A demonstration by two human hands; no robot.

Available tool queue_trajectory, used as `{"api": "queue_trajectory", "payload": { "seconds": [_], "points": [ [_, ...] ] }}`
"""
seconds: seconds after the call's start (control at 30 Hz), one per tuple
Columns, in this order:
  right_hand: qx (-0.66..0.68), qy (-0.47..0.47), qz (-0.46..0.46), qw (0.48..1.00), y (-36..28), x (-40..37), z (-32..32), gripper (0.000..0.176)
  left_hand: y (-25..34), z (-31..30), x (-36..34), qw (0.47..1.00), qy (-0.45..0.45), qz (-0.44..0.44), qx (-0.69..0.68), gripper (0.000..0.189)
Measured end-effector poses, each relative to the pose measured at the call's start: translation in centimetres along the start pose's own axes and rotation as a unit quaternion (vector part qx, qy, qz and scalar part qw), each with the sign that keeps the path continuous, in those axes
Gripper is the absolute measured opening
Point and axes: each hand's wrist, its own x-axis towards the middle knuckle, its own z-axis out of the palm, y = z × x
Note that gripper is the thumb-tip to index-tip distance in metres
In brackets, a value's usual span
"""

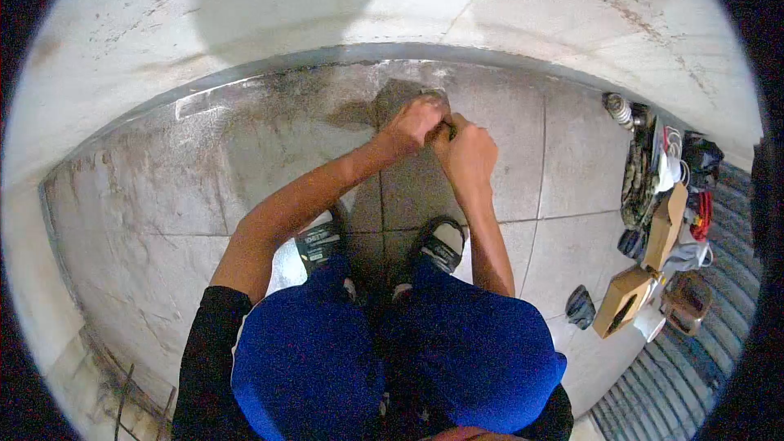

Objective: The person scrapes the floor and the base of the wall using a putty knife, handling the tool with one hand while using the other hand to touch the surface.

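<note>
My left hand (417,120) and my right hand (470,149) meet in front of me, above the tiled floor near the wall. Both are closed, fingers curled and almost touching. A small dark thing (447,126) shows between them, mostly covered by the fingers; its kind cannot be made out. Below my forearms are my blue-clad knees (306,351) and my feet in dark sandals (442,247).
A pale, stained wall (523,8) curves along the far side. To the right, an open cardboard box (623,300), a dark cloth-like lump (581,307), a brown container (688,302), red cord (701,214) and a white spiral bulb (620,109) lie beside a ridged metal shutter (694,376).
</note>
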Motion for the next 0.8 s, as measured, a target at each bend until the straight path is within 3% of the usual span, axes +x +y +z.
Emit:
{"api": "queue_trajectory", "payload": {
  "seconds": [0.07,0.2,0.33,0.43,0.53,0.63,0.77,0.8],
  "points": [
    [0.001,-0.002,0.022,1.0,-0.3,-0.4,0.4,0.02,2.6,-3.9,2.0,0.993,-0.099,-0.06,-0.022,0.025],
    [0.013,0.04,-0.008,0.999,-0.4,2.3,-0.3,0.017,2.0,-6.2,5.0,0.99,-0.093,-0.1,-0.025,0.021],
    [0.02,0.033,-0.012,0.999,0.2,0.4,0.7,0.015,2.0,-4.4,2.8,0.994,-0.09,-0.058,0.019,0.02],
    [0.043,0.009,-0.013,0.999,-1.1,0.1,0.6,0.014,1.6,-3.9,1.7,0.999,0.0,-0.03,0.018,0.02],
    [0.036,0.02,-0.014,0.999,-1.1,1.6,1.3,0.015,1.0,-6.1,3.4,0.992,-0.091,-0.077,0.034,0.019],
    [0.044,0.027,-0.003,0.999,-1.3,1.7,1.1,0.015,0.2,-5.7,3.8,0.989,-0.109,-0.07,0.075,0.018],
    [0.059,0.011,-0.016,0.998,-2.0,0.7,0.8,0.017,2.3,-5.8,2.0,0.996,-0.026,-0.087,0.004,0.016],
    [0.05,0.007,-0.015,0.999,-2.2,0.6,0.9,0.018,1.8,-6.6,1.9,0.987,-0.103,-0.106,0.059,0.019]
  ]
}}
